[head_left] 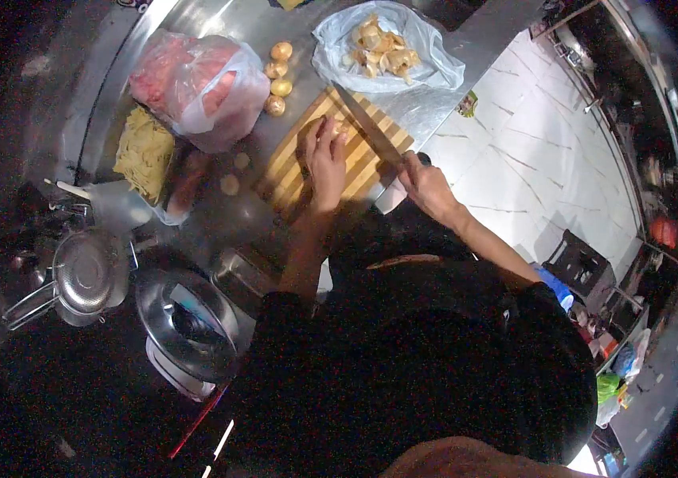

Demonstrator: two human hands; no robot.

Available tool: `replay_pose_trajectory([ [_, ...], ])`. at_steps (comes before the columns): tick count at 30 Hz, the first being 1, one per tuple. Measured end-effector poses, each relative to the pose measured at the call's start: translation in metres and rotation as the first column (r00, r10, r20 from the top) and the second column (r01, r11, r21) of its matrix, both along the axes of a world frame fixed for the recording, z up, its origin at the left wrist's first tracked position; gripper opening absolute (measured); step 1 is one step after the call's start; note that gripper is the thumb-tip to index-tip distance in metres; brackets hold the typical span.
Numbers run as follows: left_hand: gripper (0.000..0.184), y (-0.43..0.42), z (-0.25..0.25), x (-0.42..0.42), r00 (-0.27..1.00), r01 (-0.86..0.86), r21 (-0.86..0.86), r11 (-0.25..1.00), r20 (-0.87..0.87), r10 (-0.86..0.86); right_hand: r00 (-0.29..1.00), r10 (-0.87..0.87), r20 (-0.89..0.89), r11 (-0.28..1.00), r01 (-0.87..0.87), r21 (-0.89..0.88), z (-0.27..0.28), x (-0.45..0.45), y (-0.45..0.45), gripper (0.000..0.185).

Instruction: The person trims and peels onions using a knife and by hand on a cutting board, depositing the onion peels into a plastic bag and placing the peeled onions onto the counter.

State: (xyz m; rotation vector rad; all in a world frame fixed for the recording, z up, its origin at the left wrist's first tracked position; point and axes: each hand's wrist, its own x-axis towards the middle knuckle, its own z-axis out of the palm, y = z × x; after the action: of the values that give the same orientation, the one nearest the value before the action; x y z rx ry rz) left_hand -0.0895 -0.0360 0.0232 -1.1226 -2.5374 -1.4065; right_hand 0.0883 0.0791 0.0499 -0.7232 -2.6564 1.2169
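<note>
The right hand (429,190) is clamped on a knife (368,126) slanting over the striped board (361,159) on the bench (247,28), while the left hand (327,166) is at what looks like an onion (340,127) on that board, whether gripping I cannot tell, and four more onions (277,71) lie nearby.

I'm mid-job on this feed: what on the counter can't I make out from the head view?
Head view:
- Small piece under the left hand: mostly hidden by that hand.
- Grip end of the knife: mostly covered by the right hand.
- What the bulging plastic bag holds: pinkish, but veiled by crumpled plastic.
- Yellowish item: cut off by the top edge.
</note>
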Motion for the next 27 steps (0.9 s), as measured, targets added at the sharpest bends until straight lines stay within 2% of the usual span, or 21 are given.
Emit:
replay_pose_trajectory([
  [2, 0.033, -0.002, -0.001, 0.000, 0.999, -0.017, 0.017, 1.000, 0.052, 0.016, 1.000, 0.000, 0.007, 0.999, 0.000, -0.032, 0.001, -0.003, -0.007, 0.019],
  [3, 0.032, -0.001, 0.000, 0.000, 1.000, -0.017, 0.014, 1.000, -0.021, 0.017, 1.000, 0.010, -0.017, 1.000, -0.011, -0.022, -0.001, -0.002, -0.011, 0.019],
  [6, 0.032, 0.003, 0.003, 0.002, 0.969, -0.064, 0.113, 0.992, 0.245, 0.035, 0.999, 0.035, -0.012, 0.999, -0.035, -0.026, 0.002, -0.007, -0.017, 0.018],
  [9, 0.032, 0.004, -0.006, -0.002, 0.968, -0.080, 0.117, 0.990, 0.246, 0.049, 0.999, 0.031, 0.033, 0.999, -0.031, -0.012, 0.000, -0.008, -0.018, 0.018],
  [12, 0.035, 0.005, -0.017, -0.001, 0.888, -0.095, 0.179, 0.979, 0.460, 0.003, 0.999, -0.004, 0.042, 1.000, 0.004, -0.007, -0.004, -0.004, -0.016, 0.017],
  [15, 0.035, 0.007, -0.025, 0.000, 0.923, -0.115, 0.211, 0.971, 0.384, 0.026, 0.998, -0.003, 0.067, 1.000, 0.005, -0.028, -0.005, -0.003, -0.015, 0.016],
  [18, 0.035, 0.008, -0.027, -0.002, 0.986, -0.072, 0.149, 0.986, 0.162, 0.048, 0.998, 0.008, 0.068, 0.999, -0.005, -0.035, 0.000, 0.000, -0.014, 0.015],
  [21, 0.034, 0.009, -0.018, 0.000, 0.991, -0.067, 0.172, 0.983, 0.129, 0.045, 0.995, 0.036, 0.095, 0.999, -0.034, -0.023, 0.004, 0.001, -0.014, 0.016],
  [24, 0.034, 0.010, -0.017, 0.003, 0.984, -0.078, 0.180, 0.981, 0.173, 0.047, 0.988, 0.052, 0.144, 0.999, -0.052, -0.003, 0.014, 0.004, -0.013, 0.016],
  [27, 0.034, 0.011, -0.020, 0.002, 0.954, -0.119, 0.235, 0.965, 0.295, 0.046, 0.981, 0.080, 0.174, 0.997, -0.079, -0.014, 0.017, 0.003, -0.008, 0.018],
])
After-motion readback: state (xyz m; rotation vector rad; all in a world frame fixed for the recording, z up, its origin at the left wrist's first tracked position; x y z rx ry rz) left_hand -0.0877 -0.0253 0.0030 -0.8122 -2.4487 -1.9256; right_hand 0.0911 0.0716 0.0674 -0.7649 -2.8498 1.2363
